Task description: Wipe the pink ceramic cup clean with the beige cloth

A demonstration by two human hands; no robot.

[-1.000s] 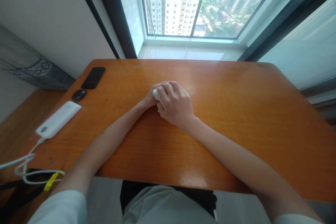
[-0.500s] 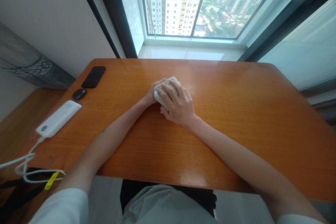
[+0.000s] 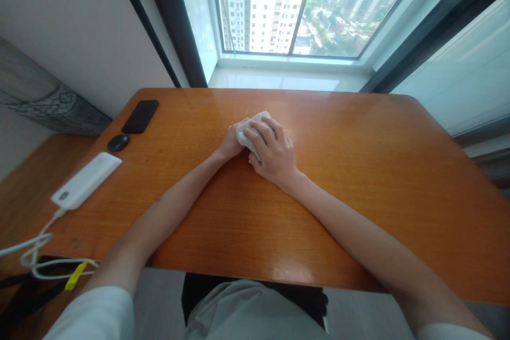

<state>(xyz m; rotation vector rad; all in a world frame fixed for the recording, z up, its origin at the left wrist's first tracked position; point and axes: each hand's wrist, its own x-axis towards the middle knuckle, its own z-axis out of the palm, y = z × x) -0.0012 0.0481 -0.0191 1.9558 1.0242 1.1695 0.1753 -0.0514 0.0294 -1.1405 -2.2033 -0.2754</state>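
1. While both hands bunch the white cloth at the middle of the tabletop, the wad is best kept pressed flat on the wood with even pressure, I judge, so no loose corner slips out.
2. Right hand: fingers curled over the top of the cloth, grasping it, palm low on the tabletop.
3. Left hand: partly hidden behind the right; its fingers touch the cloth's left edge and seem closed on it.
4. Well apart at the left edge lie a black phone, a small black puck and a white power bank with its cable.
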